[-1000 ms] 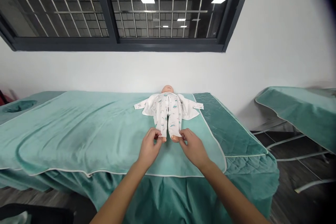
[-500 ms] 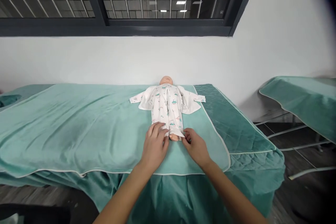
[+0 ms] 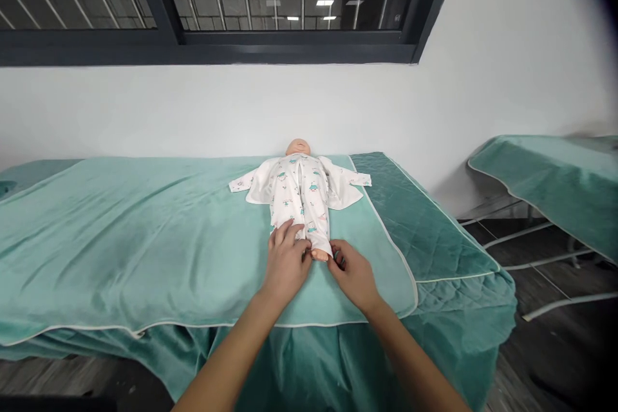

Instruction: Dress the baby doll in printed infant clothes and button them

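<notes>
A baby doll (image 3: pixel 299 146) lies on its back, head toward the wall, in white printed clothes (image 3: pixel 313 190) with the sleeves spread to both sides. One bare foot (image 3: pixel 319 255) shows below a trouser leg. My left hand (image 3: pixel 288 264) lies over the lower end of the other leg, thumb and forefinger closed on the trouser cuff beside the foot. On the foot's right side, my right hand (image 3: pixel 351 270) pinches the edge of the same cuff. The doll's other foot is hidden by my left hand.
The doll lies on a light green blanket (image 3: pixel 145 238) over a bed with a darker quilted cover (image 3: pixel 434 238). Behind are a white wall and a barred window (image 3: pixel 290 48). Another green-covered bed (image 3: pixel 555 174) with metal legs stands at the right.
My right hand has closed in on the foot, and the cuff that was pulled out to the right now sits nearer the ankle. The view has shifted slightly.
</notes>
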Tool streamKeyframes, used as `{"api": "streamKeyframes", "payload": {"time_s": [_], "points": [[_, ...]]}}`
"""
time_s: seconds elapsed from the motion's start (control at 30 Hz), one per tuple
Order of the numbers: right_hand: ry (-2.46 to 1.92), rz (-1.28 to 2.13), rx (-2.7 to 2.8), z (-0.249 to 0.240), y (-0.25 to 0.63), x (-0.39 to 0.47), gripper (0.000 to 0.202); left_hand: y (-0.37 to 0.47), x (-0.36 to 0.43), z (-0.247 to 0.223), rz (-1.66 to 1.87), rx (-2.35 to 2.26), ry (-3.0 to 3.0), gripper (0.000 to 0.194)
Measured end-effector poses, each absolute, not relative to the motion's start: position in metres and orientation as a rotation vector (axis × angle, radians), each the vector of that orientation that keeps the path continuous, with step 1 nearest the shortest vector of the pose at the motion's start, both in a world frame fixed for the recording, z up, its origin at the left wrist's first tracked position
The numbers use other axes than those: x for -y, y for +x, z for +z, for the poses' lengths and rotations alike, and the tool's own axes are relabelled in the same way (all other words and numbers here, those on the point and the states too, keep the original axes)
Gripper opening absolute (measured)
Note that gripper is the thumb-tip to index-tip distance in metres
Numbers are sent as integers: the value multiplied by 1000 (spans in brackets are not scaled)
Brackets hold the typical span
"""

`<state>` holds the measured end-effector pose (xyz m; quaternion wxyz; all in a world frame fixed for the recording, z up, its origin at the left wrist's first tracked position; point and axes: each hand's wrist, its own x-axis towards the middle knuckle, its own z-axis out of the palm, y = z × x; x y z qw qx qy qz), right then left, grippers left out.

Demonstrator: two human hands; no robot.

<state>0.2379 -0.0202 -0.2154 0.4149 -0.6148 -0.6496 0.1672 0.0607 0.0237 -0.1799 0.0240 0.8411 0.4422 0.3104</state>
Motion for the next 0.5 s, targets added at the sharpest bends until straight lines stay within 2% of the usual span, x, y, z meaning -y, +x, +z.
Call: {"api": "streamKeyframes", "payload": {"time_s": [0.27, 0.5], "points": [[-1306, 618, 1441, -195, 231, 27, 17, 54, -14, -165, 1325, -1260, 2367, 9], [-1434, 510, 1582, -203, 229, 47, 12, 43, 7, -175, 1269, -1266, 2451, 12]]}}
